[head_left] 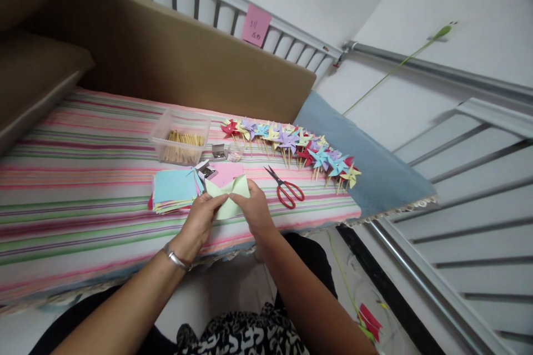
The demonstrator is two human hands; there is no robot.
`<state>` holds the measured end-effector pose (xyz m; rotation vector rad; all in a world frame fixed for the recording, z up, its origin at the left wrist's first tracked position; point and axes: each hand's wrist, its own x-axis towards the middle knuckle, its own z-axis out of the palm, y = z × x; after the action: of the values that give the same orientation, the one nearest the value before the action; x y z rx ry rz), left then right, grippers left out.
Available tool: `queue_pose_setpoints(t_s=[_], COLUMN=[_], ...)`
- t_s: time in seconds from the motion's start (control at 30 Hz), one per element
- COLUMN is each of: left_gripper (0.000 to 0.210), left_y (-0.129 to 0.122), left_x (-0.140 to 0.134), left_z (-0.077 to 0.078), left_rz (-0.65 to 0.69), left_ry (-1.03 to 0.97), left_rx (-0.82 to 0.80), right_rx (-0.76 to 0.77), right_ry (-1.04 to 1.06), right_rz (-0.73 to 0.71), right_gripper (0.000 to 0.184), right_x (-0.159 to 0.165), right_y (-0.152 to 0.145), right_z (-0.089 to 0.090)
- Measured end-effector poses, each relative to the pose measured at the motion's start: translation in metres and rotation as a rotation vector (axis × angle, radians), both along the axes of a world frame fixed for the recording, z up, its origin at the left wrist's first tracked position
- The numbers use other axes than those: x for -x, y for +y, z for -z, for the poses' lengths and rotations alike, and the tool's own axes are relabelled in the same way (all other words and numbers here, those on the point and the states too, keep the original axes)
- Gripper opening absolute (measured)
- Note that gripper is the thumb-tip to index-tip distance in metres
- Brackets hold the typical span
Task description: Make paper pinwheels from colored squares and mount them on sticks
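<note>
A pale green paper square (228, 209) is between my hands, its corners bent up along creases. My left hand (201, 216) pinches its left side, and my right hand (255, 208) grips its right side, thumbs close together at the middle. Just beyond it lie a pink paper sheet (227, 171) and a small open box of metal bits (207, 171). To the left sits a stack of coloured paper squares (172, 186), light blue on top. Red-handled scissors (287, 188) rest to the right, blades pointing away from me.
A clear plastic box (158, 144) holds many thin wooden sticks. Beside it are two smaller containers, one a small box (219, 151). Finished paper pinwheels (287, 141) on sticks line the right back. A cardboard panel (200, 61) stands behind the striped cloth (104, 222).
</note>
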<state>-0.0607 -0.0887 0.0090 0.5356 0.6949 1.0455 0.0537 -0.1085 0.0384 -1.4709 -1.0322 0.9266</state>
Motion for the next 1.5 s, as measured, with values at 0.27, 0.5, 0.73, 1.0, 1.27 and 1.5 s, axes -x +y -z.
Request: queue_pose_setpoints(t_s=[0.27, 0.5, 0.73, 1.0, 1.27, 1.5], left_gripper=[0.019, 0.023, 0.022, 0.020, 0.018, 0.021], left_y=[0.003, 0.026, 0.025, 0.024, 0.021, 0.022], left_x=[0.005, 0.022, 0.026, 0.023, 0.021, 0.020], left_z=[0.000, 0.009, -0.001, 0.003, -0.002, 0.005], left_rz=[-0.031, -0.022, -0.027, 0.002, 0.030, 0.105], left_ry=[0.074, 0.119, 0.159, 0.174, 0.215, 0.318], left_rx=[-0.013, 0.026, -0.003, 0.001, 0.013, -0.028], right_rx=[-0.016, -0.042, -0.477, -0.465, -0.421, -0.329], right_ry=[0.038, -0.110, -0.883, -1.056, -0.980, -0.878], right_rz=[-0.007, -0.075, -0.190, -0.303, -0.258, -0.176], right_gripper=[0.030, 0.037, 0.034, 0.028, 0.013, 0.008], right_x=[0.006, -0.013, -0.030, -0.024, -0.023, -0.013], right_y=[0.002, -0.005, -0.031, -0.035, -0.029, -0.022], right_z=[0.002, 0.006, 0.004, 0.010, 0.012, 0.009])
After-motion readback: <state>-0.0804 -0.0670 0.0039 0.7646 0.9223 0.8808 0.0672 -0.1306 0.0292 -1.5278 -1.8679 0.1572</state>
